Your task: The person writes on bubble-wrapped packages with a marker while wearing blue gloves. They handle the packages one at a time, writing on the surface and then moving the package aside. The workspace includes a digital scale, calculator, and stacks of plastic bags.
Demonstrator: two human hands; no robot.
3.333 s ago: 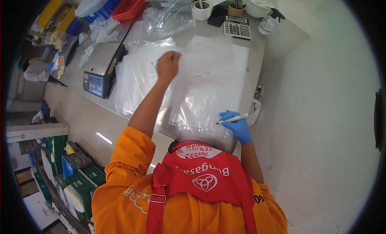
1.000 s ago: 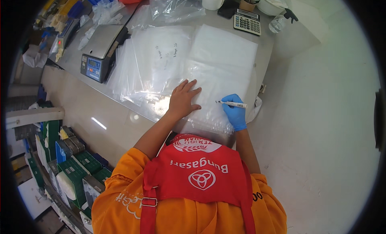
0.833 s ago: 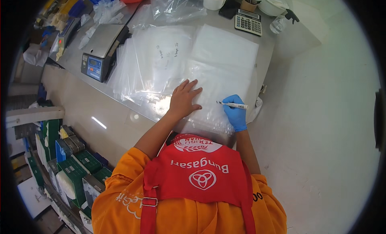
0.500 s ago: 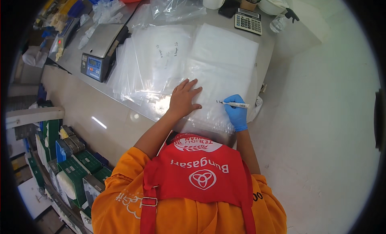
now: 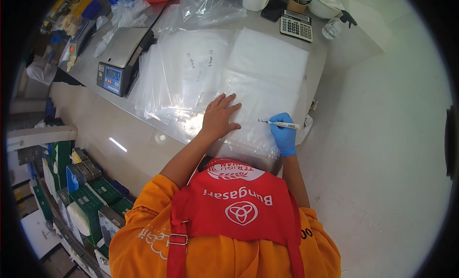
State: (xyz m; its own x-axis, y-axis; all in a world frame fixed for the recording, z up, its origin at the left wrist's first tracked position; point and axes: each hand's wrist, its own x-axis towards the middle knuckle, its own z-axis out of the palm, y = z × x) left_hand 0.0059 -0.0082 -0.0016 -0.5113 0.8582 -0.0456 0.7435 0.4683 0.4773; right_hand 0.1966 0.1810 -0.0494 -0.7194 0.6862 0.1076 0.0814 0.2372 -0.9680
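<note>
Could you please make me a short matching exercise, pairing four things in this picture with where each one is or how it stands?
Column one
1. marker
2. left hand
3. calculator
4. metal-topped scale

Column two
A. next to the spray bottle
B. gripped in the blue-gloved right hand
C. standing left of the clear bags
D. bare, spread out on the clear bags

Right pairs: 1-B, 2-D, 3-A, 4-C.
</note>
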